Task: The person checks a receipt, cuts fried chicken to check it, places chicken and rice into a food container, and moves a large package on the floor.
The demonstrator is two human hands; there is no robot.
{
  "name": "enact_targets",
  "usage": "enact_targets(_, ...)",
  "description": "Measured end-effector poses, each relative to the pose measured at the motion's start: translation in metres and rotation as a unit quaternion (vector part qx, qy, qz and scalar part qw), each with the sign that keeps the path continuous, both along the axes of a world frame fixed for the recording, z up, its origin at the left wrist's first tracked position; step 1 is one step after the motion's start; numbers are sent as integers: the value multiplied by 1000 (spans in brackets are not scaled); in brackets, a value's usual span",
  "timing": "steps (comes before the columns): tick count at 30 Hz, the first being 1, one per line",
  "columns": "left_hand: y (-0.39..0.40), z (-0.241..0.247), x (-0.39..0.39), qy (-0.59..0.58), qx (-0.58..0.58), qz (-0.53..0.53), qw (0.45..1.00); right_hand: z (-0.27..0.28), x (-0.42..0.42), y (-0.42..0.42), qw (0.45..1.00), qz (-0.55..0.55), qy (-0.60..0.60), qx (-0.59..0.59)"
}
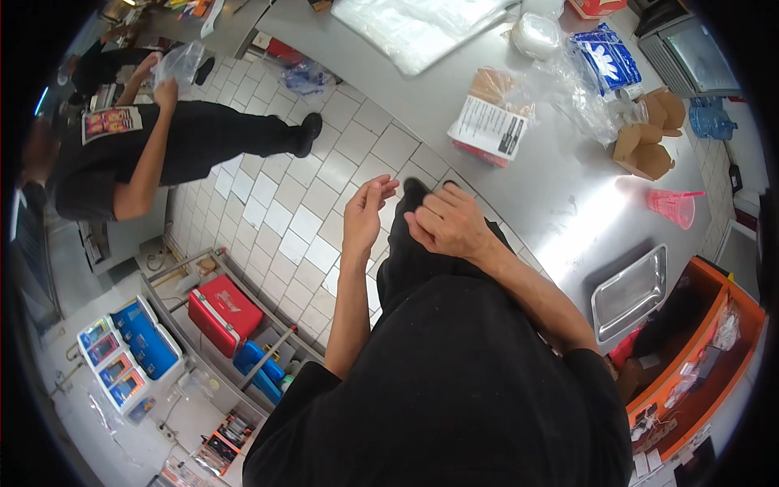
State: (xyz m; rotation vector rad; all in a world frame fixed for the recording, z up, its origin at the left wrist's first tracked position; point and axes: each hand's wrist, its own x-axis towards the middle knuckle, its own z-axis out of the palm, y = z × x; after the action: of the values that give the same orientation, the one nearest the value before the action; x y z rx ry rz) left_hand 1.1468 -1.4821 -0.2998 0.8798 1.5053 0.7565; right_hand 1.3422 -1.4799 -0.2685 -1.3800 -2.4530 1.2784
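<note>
My left hand (pixel 367 210) is raised over the tiled floor, its fingers apart and slightly bent, with nothing in it. Close by on the right, my right hand (pixel 449 220) has its fingers curled in; whether anything small is inside cannot be seen. The hands do not touch. Beside them runs a stainless steel table (pixel 548 201). On it, nearest my right hand, lies a stack of printed paper (pixel 489 126) with red packaging under it. Farther off are a sheaf of clear plastic bags (pixel 414 30), open kraft paper boxes (pixel 642 152), a pink plastic cup (pixel 670 207) and a metal tray (pixel 630 293).
A co-worker (pixel 182 140) in black stands at the left, holding a clear plastic bag (pixel 179 64). A red cooler box (pixel 225 313) sits on a rack at lower left. An orange cabinet (pixel 700 365) adjoins the table's near end. A blue package (pixel 607 59) lies at the far right.
</note>
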Motion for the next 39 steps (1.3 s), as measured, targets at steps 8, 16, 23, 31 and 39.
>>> enact_targets(8,-88,6,-14,116,70,-5,991,-37,5,-83,969,-54,10,241)
enact_targets(16,-270,-157,-28,188,-80,-16,979,-157,33,-220,988,-34,-102,115)
enact_targets(23,-512,-284,54,-196,-363,20,911,-234,93,-351,878,23,-425,-219)
enact_targets(31,-552,-282,131,44,-437,-121,890,-291,140,-419,828,120,-475,-271)
enact_targets(39,-553,-347,184,150,-444,-84,880,-437,225,-367,892,-310,-244,-223)
